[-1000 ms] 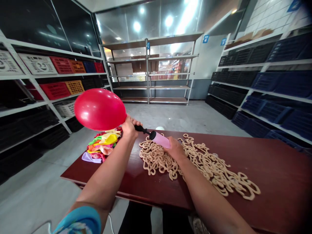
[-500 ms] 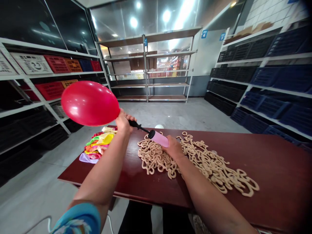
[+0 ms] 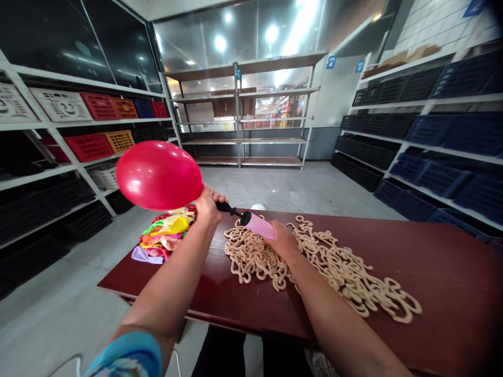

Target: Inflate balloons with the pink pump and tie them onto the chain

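Note:
A large inflated red balloon [image 3: 159,175] is at the left, above the table. My left hand [image 3: 208,206] is closed at the balloon's neck and round the black end of a hand balloon pump; its fingers hide the join. A short stretch of black rod shows between that end and the pump's pink barrel [image 3: 260,226]. My right hand [image 3: 282,240] is wrapped round the barrel's near end. Beneath the barrel lies a heap of beige, curled, rope-like pieces [image 3: 255,256]. Below the balloon is a pile of uninflated balloons [image 3: 167,233] in several colours.
Everything lies on a dark red wooden table [image 3: 393,246]. More beige curled pieces [image 3: 349,267] spread to the right. Racks of crates [image 3: 98,104] stand at the left, dark blue crates [image 3: 451,125] at the right, and a metal shelf unit [image 3: 239,120] at the back.
My left hand and the balloon have come in toward the pink barrel, and less of the black rod shows. The view has shifted slightly. Both hands keep their hold.

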Tool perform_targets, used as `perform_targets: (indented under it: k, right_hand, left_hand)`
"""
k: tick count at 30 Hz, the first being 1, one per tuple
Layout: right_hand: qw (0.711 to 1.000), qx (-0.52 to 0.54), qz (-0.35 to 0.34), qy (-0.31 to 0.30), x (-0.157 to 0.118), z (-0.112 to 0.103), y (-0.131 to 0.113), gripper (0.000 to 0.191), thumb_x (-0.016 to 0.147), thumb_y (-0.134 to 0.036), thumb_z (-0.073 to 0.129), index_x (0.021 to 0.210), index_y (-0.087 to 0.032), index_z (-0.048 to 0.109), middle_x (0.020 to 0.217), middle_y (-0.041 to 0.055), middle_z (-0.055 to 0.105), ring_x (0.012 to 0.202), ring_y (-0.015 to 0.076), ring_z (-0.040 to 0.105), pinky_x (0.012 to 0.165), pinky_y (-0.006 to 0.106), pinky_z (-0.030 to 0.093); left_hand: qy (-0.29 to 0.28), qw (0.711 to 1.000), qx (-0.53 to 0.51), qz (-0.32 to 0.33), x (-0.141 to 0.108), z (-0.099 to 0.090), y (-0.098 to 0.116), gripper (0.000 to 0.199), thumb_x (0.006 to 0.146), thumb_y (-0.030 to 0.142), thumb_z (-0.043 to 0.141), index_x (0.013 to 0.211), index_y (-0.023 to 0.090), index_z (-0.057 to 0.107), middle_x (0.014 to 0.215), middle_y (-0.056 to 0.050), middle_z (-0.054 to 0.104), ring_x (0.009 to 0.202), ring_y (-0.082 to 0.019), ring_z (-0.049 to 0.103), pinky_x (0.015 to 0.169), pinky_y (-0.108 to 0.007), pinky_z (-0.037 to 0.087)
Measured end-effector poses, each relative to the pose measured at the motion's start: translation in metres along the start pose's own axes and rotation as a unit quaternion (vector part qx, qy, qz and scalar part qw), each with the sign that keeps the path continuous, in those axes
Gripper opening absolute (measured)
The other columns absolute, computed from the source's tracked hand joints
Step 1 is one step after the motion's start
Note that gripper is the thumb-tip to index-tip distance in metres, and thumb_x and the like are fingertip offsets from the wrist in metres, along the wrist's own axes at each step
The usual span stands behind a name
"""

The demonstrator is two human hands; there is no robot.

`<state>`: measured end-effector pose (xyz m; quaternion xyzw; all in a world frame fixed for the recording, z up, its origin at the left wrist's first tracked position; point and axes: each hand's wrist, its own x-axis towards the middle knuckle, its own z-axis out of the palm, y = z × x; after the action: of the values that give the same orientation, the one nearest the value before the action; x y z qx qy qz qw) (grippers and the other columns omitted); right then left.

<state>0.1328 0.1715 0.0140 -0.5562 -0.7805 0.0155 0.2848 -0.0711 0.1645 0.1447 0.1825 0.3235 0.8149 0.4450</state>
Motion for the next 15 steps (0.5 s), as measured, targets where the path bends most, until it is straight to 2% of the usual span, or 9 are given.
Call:
perform_targets:
  k: [5,8,11,15]
  right_hand:
    - [1.0,0.001,0.003,-0.008,0.001,0.001,0.002,0.039,0.07,-0.035,0.066,0.104,-0.021,0.053,0.091,0.0043,0.061,0.084,0.0193,0.057,0.067,0.027,0.037]
    - [1.0,0.006,0.013,-0.022,0.002,0.003,0.0,0.04,0.069,-0.035,0.067,0.104,-0.02,0.053,0.091,0.0049,0.061,0.085,0.02,0.057,0.067,0.027,0.037]
    - [0.999,0.005,0.026,-0.032,0.001,0.002,-0.002,0.037,0.069,-0.035,0.068,0.1,-0.019,0.053,0.091,0.0056,0.061,0.086,0.02,0.057,0.069,0.027,0.037]
    - [0.999,0.0,0.03,-0.036,-0.001,0.0,-0.002,0.04,0.068,-0.037,0.07,0.099,-0.019,0.052,0.092,0.0055,0.062,0.086,0.0193,0.057,0.069,0.027,0.037]
  left_hand:
    - [0.005,0.999,0.007,0.054,0.014,-0.003,0.058,0.042,0.081,0.036,0.052,0.058,0.021,0.02,0.043,0.008,0.023,0.034,-0.009,0.034,0.044,-0.026,0.04]
    - [0.008,0.997,0.004,0.075,0.02,-0.003,0.069,0.042,0.081,0.037,0.051,0.059,0.021,0.02,0.043,0.008,0.022,0.033,-0.008,0.033,0.043,-0.025,0.039]
    - [0.019,0.998,0.0,0.067,0.019,-0.001,0.054,0.042,0.081,0.039,0.051,0.059,0.021,0.02,0.044,0.008,0.022,0.033,-0.008,0.032,0.041,-0.024,0.038]
    - [0.026,1.0,0.006,0.018,0.01,0.003,0.008,0.042,0.082,0.043,0.05,0.059,0.021,0.023,0.043,0.008,0.023,0.033,-0.008,0.033,0.04,-0.023,0.037]
